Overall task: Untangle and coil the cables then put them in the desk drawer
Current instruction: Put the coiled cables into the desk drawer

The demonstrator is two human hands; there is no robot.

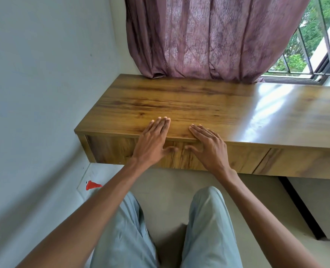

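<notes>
Both hands lie flat and grip nothing: left hand [154,139] and right hand [208,144] rest on the glossy brown wooden desk [179,101], thumbs over the closed wood-grain drawer front [114,149]. No cables show (likely inside already). Press evenly to seat it flush.

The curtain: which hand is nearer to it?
Left. The left hand lies flat on the desk edge, roughly below the curtain hem; the right hand lies slightly nearer the person.
</notes>
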